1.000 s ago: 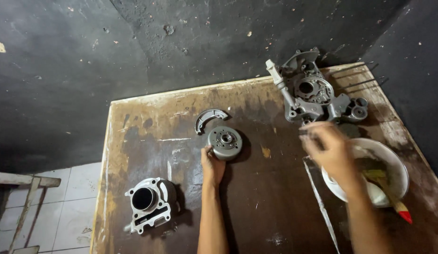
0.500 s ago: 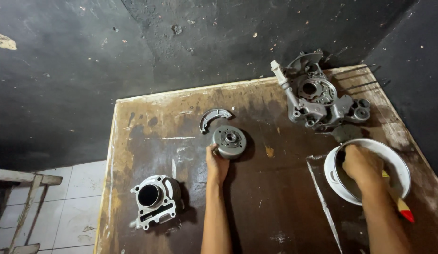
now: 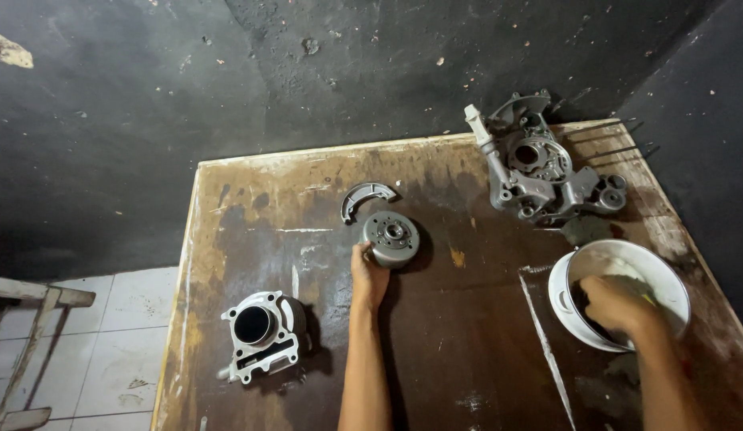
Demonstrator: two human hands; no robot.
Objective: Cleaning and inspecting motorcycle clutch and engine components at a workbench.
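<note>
Small engine repair workshop, prob. motorbike. Stained, oil-dark wooden bench (image 3: 467, 351) w/ 4 bare metal engine parts on it: cylinder block (image 3: 260, 335), crankcase half (image 3: 543, 172), round flywheel (image 3: 391, 237), curved brake shoe (image 3: 365, 195). Rough black-painted walls, grimy white floor tiles (image 3: 108, 343).

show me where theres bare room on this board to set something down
Bare patches: the middle, between the left hand and the white bowl; also the far left corner, beyond the cylinder block. Crowded: the far right, around the engine casing.
</note>
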